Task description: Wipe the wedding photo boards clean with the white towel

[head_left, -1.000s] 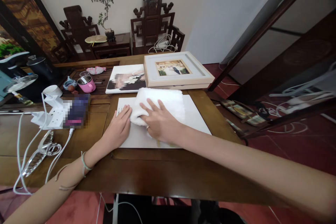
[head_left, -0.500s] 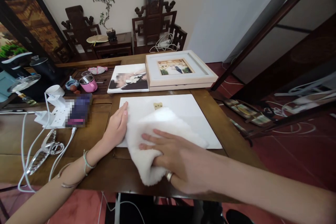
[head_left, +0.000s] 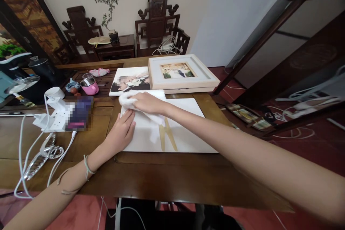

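Note:
A white panel (head_left: 142, 140) lies flat on the wooden table before me, with two tan strips (head_left: 169, 138) on its surface. My left hand (head_left: 122, 132) rests on the panel's left edge, fingers stretched out and holding nothing. At the panel's far left corner, my right hand (head_left: 147, 102) presses a fluffy white cloth (head_left: 125, 101), its fingers closed over the bunched part. Part of the cloth spreads under my right wrist. My left fingertips are close to the cloth; whether they touch it I cannot tell.
Behind the panel are a photo print (head_left: 129, 81) and a box frame (head_left: 184, 84) with a picture. Left of it are a power strip (head_left: 58, 118), a phone-like device (head_left: 79, 113), white cables, a clear claw clip (head_left: 40, 158) and a pink cup (head_left: 90, 87). The table's right edge (head_left: 223, 115) runs nearby.
My right hand has carried the cloth from the panel's near middle to its far left corner, uncovering the tan strips. My left hand stays at the left edge.

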### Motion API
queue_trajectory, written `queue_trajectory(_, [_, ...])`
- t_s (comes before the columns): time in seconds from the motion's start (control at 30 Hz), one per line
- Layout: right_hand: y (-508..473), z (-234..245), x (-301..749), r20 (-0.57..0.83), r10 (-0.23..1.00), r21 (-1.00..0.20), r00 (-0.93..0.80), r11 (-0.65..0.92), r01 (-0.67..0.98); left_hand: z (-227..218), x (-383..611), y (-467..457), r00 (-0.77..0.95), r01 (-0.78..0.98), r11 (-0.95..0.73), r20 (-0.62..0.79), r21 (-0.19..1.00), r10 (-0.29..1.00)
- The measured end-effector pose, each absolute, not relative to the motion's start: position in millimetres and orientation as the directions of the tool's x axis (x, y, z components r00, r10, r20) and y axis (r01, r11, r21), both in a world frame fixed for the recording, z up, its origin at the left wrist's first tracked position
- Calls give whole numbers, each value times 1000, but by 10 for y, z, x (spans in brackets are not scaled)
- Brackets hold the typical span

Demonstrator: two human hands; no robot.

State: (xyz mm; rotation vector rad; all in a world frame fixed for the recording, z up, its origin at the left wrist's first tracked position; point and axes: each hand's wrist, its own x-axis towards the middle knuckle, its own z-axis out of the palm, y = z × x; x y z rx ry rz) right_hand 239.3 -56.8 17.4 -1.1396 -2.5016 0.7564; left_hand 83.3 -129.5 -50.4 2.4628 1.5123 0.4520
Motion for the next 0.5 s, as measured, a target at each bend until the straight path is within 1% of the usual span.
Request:
queue_trajectory(0.13, [-484, 274, 2160, 3, 744, -550, -668, 559, 620, -468, 836, -1302, 441, 814, -467, 154, 346, 884])
queue_trajectory(0.23, [-478, 310, 2249, -12, 750, -521, -662, 560, 644, -487, 820, -1304, 433, 818, -459, 153, 347, 888])
queue_trajectory(0.37, [-494, 296, 2682, -35, 788, -499, -615, 519, 694, -528, 797, -1301, 428, 829, -448, 134, 334, 894])
queue_trajectory(0.5, [-513, 222, 3278, -20, 857, -504, -516, 437, 745, -534, 800, -1303, 419, 838, -434, 119, 331, 900])
